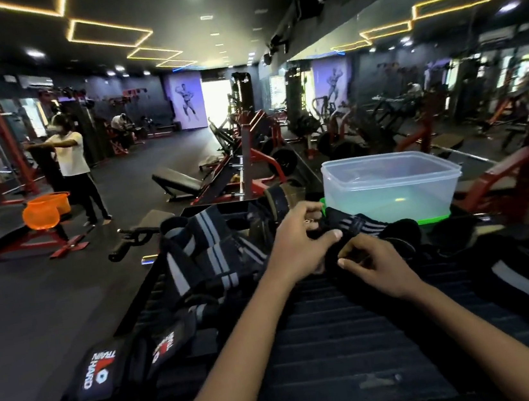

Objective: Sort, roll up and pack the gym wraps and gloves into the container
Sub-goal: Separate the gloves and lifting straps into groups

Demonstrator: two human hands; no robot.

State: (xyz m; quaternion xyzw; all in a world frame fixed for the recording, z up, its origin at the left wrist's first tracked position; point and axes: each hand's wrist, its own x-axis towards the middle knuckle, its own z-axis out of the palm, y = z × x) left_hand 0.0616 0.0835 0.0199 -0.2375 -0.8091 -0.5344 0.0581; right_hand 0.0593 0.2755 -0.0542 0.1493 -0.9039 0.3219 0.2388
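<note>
Wrap (357,226) betw. both hands' fingers (331,236)

One container (392,183), two hands (299,246)

left hand (296,250): bare, sleeveless forearm | right hand (378,269): bare, sleeveless forearm

A black ribbed bench pad (342,341) carries the gear. At ten o'clock lie grey-striped wraps (202,252); at eight o'clock, "TRAIN HARD" straps (99,373); at one o'clock, a clear plastic container (392,186); at three o'clock, another dark wrap (519,281).
</note>
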